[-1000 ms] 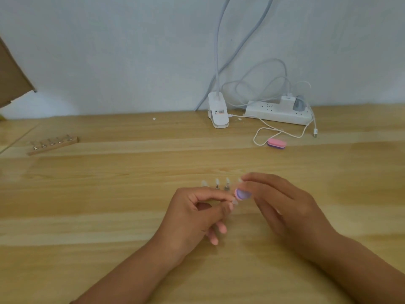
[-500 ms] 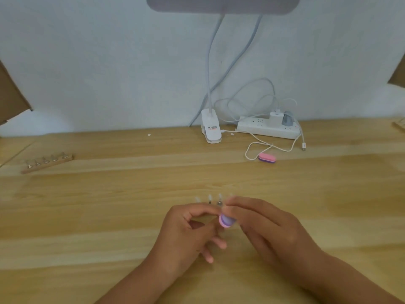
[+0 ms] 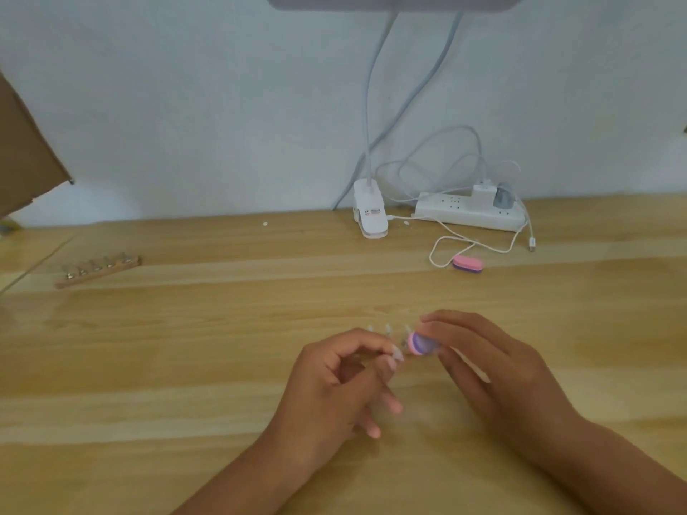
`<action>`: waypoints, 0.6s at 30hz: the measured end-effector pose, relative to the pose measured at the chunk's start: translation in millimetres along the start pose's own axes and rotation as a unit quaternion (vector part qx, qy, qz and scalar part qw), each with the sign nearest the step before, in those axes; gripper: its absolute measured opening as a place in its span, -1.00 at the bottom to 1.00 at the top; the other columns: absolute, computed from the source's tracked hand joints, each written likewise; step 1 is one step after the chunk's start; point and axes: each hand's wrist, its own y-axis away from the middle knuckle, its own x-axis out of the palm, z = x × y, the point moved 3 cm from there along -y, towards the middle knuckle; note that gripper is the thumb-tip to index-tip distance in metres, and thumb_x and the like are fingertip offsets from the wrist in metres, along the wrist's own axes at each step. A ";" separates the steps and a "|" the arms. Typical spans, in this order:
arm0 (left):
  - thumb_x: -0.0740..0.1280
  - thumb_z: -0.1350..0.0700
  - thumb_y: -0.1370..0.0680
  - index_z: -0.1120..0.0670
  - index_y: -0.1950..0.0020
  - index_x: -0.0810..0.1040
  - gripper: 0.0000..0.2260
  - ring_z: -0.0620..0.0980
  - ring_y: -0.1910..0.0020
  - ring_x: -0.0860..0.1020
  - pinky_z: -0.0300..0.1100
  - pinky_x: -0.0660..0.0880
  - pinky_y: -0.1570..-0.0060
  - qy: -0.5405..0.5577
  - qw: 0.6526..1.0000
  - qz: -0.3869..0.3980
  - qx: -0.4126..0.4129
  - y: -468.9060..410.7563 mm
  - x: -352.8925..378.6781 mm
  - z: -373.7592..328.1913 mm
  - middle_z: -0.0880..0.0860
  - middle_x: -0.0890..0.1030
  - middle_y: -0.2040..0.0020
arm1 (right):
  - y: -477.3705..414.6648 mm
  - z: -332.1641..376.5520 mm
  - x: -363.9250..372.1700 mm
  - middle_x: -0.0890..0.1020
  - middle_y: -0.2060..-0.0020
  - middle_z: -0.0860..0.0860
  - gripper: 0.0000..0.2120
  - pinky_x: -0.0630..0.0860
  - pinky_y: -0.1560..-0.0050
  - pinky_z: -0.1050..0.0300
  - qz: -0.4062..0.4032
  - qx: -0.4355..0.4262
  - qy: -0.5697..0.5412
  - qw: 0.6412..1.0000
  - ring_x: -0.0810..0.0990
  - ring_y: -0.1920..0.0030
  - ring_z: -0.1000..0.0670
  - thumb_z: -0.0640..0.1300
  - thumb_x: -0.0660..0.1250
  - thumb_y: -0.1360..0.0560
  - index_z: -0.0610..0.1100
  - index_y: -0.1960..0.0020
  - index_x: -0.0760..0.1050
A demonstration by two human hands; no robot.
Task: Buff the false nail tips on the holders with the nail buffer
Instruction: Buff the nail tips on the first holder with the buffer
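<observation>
- False nail tips [image 3: 387, 330] stand in a row at lower centre of frame; nail buffer [image 3: 420, 343] sits against the rightmost ones.
- Right hand [image 3: 494, 369] pinches the buffer; left hand [image 3: 334, 381] pinches the row, exact hold blurred.
- Step: buffing. Next move likely needs short, light strokes and a steadied row.

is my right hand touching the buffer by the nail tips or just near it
Touching. The head view shows the right hand pinching the nail buffer between thumb and fingers.

Pale wall [image 3: 186, 105], wooden table [image 3: 186, 347], clip lamp [image 3: 370, 213]
</observation>
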 end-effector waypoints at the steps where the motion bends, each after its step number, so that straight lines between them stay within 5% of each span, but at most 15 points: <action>1: 0.46 0.13 -0.48 0.10 0.12 0.64 -0.94 0.10 0.38 0.64 -0.21 0.48 0.56 0.005 1.000 0.005 -0.007 0.6 0.5 0.4 0.11 0.67 0.16 | 0.4 1.8 -1.4 0.62 -0.13 0.00 -0.74 0.46 -0.22 0.32 -0.016 0.002 -0.009 1.000 0.60 -0.18 0.09 -0.26 0.27 -0.57 -0.09 -0.23 0.50; 5: 0.47 -0.04 -0.44 0.01 0.07 0.67 -0.85 0.10 0.35 0.66 -0.19 0.49 0.51 -0.033 0.998 0.047 0.004 1.3 2.9 0.1 0.08 0.68 0.18 | 5.0 15.1 8.8 0.60 -0.18 -0.01 -0.71 0.50 -0.20 0.27 0.019 -0.042 -0.040 0.998 0.60 -0.19 0.08 -0.30 0.30 -0.56 -0.11 -0.26 0.52; 12: 0.40 0.01 -0.46 0.02 0.11 0.66 -0.89 0.07 0.36 0.65 -0.17 0.49 0.44 -0.078 0.996 0.035 0.002 2.8 0.9 -1.3 0.06 0.64 0.29 | 2.9 5.2 5.9 0.61 -0.18 0.04 -0.75 0.51 -0.17 0.29 -0.010 -0.016 -0.024 1.000 0.61 -0.18 0.12 -0.22 0.28 -0.57 -0.06 -0.20 0.59; 15: 0.40 -0.10 -0.44 -0.02 0.09 0.67 -0.82 0.03 0.35 0.64 -0.20 0.48 0.40 -0.067 0.996 0.062 0.002 3.6 1.9 -3.4 0.01 0.63 0.35 | 6.0 19.8 13.4 0.55 -0.29 0.22 -0.77 0.48 -0.21 0.36 0.011 -0.030 -0.053 0.998 0.60 -0.22 0.15 -0.03 0.12 -0.72 0.10 -0.27 0.52; 18: 0.42 -0.08 -0.46 0.00 0.08 0.67 -0.82 0.00 0.37 0.61 -0.22 0.47 0.35 -0.055 0.995 0.073 -0.026 4.6 1.9 -2.8 0.09 0.61 0.35 | 2.7 19.5 6.6 0.54 -0.29 0.18 -0.78 0.44 -0.27 0.32 0.016 -0.050 -0.010 0.999 0.59 -0.25 0.13 0.01 0.08 -0.73 0.06 -0.20 0.49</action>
